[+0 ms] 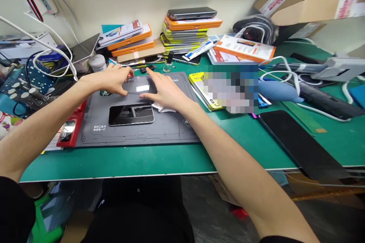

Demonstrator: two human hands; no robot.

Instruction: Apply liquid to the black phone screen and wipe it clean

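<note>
A: Because the left hand [116,79] and the right hand [167,90] are so near each other around the centre of the frame, can you say what they hold?

B: Not with certainty. Between them is a clear sheet [142,88] with a bright reflection, and the fingers of both are bent and spread around it. Whether either hand grasps the sheet, I cannot tell.

A: And the phone [131,114]?

B: It lies just below the hands in the frame, dark glass upward, on the grey mat [171,134]. No finger touches it. A white tissue [164,109] is partly under the right hand.

A: What do you see farther away?

B: At the left edge of the mat there is a red holder [67,133]. In the upper middle, a stack of flat boxes [185,36] stands on the green desk [128,163], behind a small bottle [168,64].
</note>
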